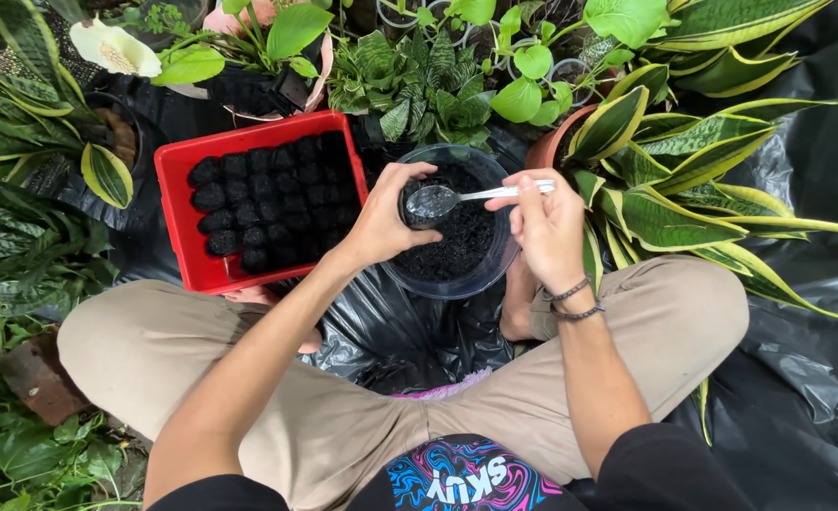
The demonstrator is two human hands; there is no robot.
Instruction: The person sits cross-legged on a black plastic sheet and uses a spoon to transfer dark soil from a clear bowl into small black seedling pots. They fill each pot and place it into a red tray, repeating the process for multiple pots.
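Knees crossed on black plastic sheet (797, 378), both forearms reaching forward over it. Left hand (381, 222) has its fingers wrapped round a small black pot (417, 203), holding it over the clear bowl (480, 274) of dark soil (461, 246). Right hand (546, 222) pinches the handle of a metal spoon (457, 197), fingers closed tight on it, spoon head sitting right at the pot mouth and looking nearly empty. To do this well, my read: keep the pot over the bowl so spill drops back in, keep the pot rim level, tip the spoon inside the rim rather than above it, take modest scoops. Left of the bowl, just beside it, a red tray (177, 218) packed with rows of filled black pots (267, 203), a gap open at its near edge. Beyond: striped-leaf plant in a terracotta pot (556, 142), more green foliage, a white bloom (111, 47) far left.
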